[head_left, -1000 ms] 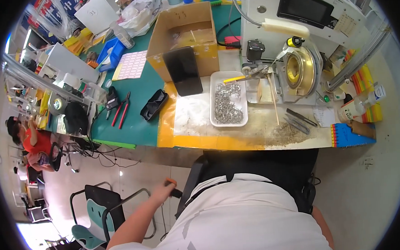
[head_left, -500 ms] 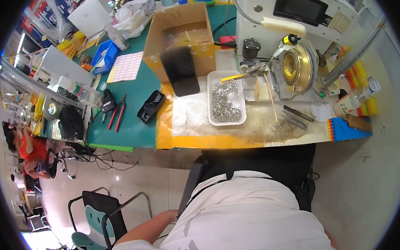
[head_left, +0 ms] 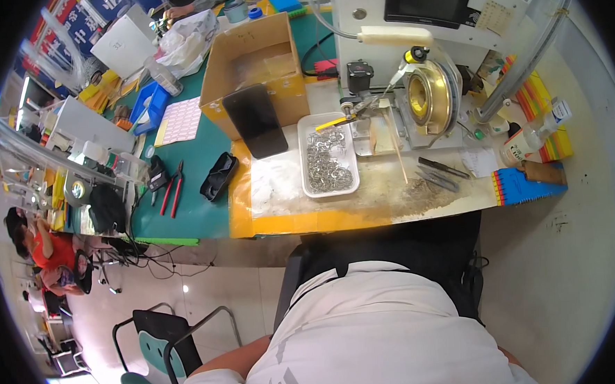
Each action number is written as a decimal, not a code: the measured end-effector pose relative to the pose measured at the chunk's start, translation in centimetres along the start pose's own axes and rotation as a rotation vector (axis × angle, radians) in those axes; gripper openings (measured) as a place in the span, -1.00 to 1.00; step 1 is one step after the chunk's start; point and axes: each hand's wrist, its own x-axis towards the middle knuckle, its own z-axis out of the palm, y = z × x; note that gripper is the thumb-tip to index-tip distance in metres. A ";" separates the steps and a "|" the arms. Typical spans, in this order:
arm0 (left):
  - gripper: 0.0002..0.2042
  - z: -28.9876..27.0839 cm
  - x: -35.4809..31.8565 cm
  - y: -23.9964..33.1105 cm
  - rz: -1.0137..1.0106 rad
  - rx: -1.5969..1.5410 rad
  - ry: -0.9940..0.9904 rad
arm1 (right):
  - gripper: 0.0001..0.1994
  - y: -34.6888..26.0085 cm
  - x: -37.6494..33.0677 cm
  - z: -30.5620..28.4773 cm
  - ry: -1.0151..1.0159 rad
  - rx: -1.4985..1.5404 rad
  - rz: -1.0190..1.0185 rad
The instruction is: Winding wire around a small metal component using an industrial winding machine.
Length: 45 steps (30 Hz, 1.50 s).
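Observation:
Neither of my hands shows. My left arm [head_left: 240, 357] hangs beside my body, its hand hidden by the shirt and the chair. Only a sliver of my right arm [head_left: 509, 356] appears at the lower right. On the bench before me, a white plastic tray [head_left: 330, 192] holds many small shiny metal pieces. A yellow-handled tool [head_left: 333, 123] lies over the tray's far right corner. Behind the tray, a black phone [head_left: 255, 122] leans on an open cardboard box [head_left: 221, 71]. Tweezers [head_left: 444, 167] and a thin wooden stick [head_left: 395, 146] rest to the right of the tray.
A white machine [head_left: 367, 11] with a dark screen and a brass-coloured wheel [head_left: 428, 99] stands at the back right. Red-handled pliers [head_left: 175, 192], a black case [head_left: 219, 176] and a blue bin [head_left: 151, 106] are at left. A chair [head_left: 163, 332] stands at lower left; a person in red sits beyond.
The view has shifted, so the bench things appear farther left and tilted. A person's arm now shows at the far edge of the bench. My left hand, partly visible by the chair before, is now hidden.

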 end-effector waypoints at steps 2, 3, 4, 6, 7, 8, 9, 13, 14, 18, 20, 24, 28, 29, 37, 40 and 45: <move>-0.44 -0.4 -0.3 0.2 -0.013 0.023 -0.005 | -0.44 0.6 -0.2 0.6 0.013 -0.001 -0.011; -0.44 -0.6 -0.4 0.3 -0.019 0.034 -0.007 | -0.45 0.8 -0.2 0.9 0.019 -0.001 -0.018; -0.44 -0.9 -0.5 0.4 -0.026 0.049 -0.015 | -0.45 1.4 -0.5 1.3 0.029 0.003 -0.020; -0.44 -1.6 -0.6 0.7 -0.038 0.080 -0.030 | -0.45 2.4 -0.9 2.1 0.051 0.011 -0.027; -0.44 -1.9 -0.7 0.8 -0.044 0.092 -0.033 | -0.45 2.7 -0.9 2.4 0.059 0.011 -0.032; -0.44 -2.3 -0.7 0.9 -0.048 0.105 -0.036 | -0.45 2.9 -1.0 2.7 0.068 0.011 -0.038; -0.44 -2.6 -0.7 1.0 -0.052 0.117 -0.039 | -0.45 3.1 -1.0 2.9 0.077 0.010 -0.044; -0.44 -3.2 -0.9 1.1 -0.066 0.149 -0.043 | -0.45 3.6 -1.3 3.5 0.104 -0.011 -0.064; -0.44 -3.3 -1.0 1.1 -0.069 0.155 -0.043 | -0.45 3.7 -1.4 3.6 0.110 -0.018 -0.069; -0.44 -3.4 -1.7 0.8 -0.088 0.173 -0.043 | -0.45 4.2 -1.7 4.5 0.125 -0.045 -0.084; -0.44 -3.7 -2.1 0.7 -0.096 0.184 -0.041 | -0.46 4.1 -1.6 5.0 0.133 -0.059 -0.095; -0.44 -4.4 -2.1 1.1 -0.102 0.207 -0.037 | -0.46 4.0 -1.6 5.0 0.160 -0.092 -0.118; -0.43 -4.6 -2.3 1.0 -0.114 0.226 -0.043 | -0.46 4.4 -2.2 5.5 0.183 -0.123 -0.129; -0.43 -4.7 -2.4 1.0 -0.117 0.230 -0.044 | -0.46 4.5 -2.4 5.5 0.188 -0.131 -0.132; -0.43 -5.7 -3.3 1.0 -0.137 0.267 -0.029 | -0.47 4.3 -2.6 6.2 0.230 -0.202 -0.178; -0.43 -6.5 -3.3 1.3 -0.133 0.283 -0.012 | -0.47 3.6 -2.4 5.8 0.254 -0.237 -0.207; -0.43 -6.7 -3.6 1.3 -0.132 0.295 0.005 | -0.47 3.2 -3.0 5.3 0.283 -0.297 -0.239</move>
